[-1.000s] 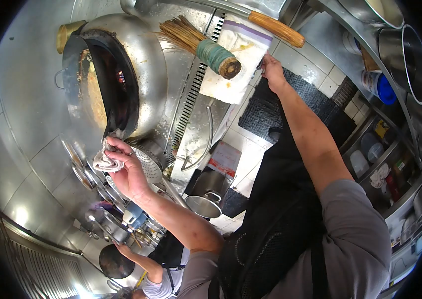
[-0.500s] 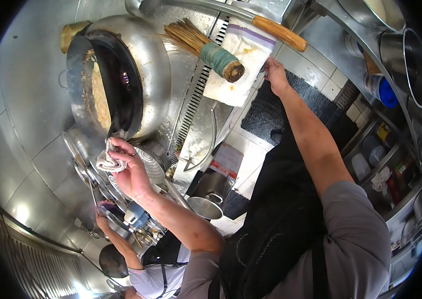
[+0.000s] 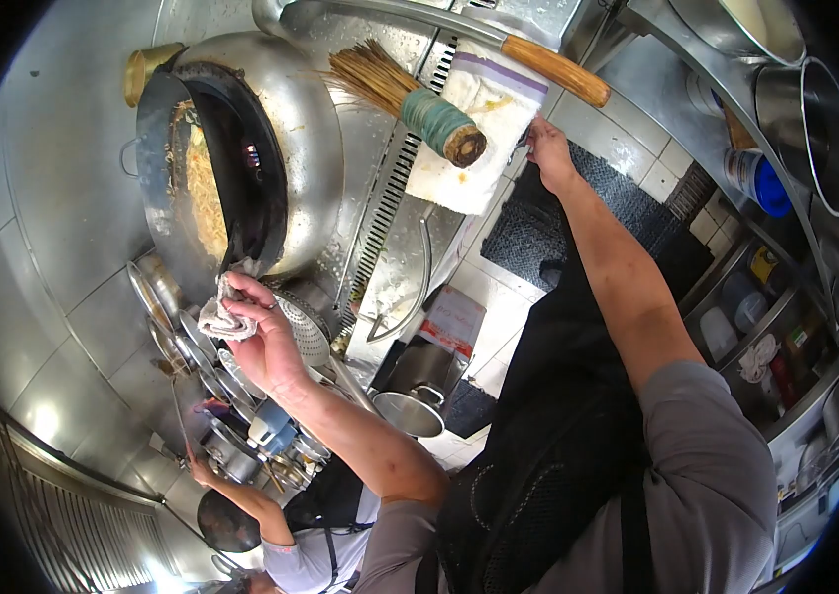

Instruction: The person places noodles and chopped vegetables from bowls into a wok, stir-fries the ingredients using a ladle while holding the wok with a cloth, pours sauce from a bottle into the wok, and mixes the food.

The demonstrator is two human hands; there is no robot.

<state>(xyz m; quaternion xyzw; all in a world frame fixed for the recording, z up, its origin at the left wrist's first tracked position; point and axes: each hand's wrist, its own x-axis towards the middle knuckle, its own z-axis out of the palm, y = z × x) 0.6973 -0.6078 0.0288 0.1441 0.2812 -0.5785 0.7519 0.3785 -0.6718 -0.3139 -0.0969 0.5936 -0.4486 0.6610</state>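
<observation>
My left hand point(image 3: 267, 342) is closed around a folded whitish cloth point(image 3: 225, 315), which wraps the handle of a black wok point(image 3: 259, 188). The wok sits tilted in the round steel burner ring point(image 3: 313, 129), and pale noodles point(image 3: 204, 193) with brown and green bits lie inside. My right hand point(image 3: 548, 153) is at the counter's front edge, beside a stained white towel point(image 3: 479, 109). Its fingers are curled at a small dark part, mostly hidden, that I cannot make out. On the towel rests a bamboo wok brush point(image 3: 444, 124) with a green-wrapped handle.
A wooden-handled tool point(image 3: 558, 69) lies across the top of the counter. Below my left hand are a perforated strainer point(image 3: 303, 332) and several steel bowls. A steel pot point(image 3: 410, 411) stands lower down. Another person point(image 3: 315, 540) works at lower left, holding a long utensil.
My left hand and the wok have shifted slightly right and down. The noodles sit a little differently. My right hand stays put; the other person's hand has moved down.
</observation>
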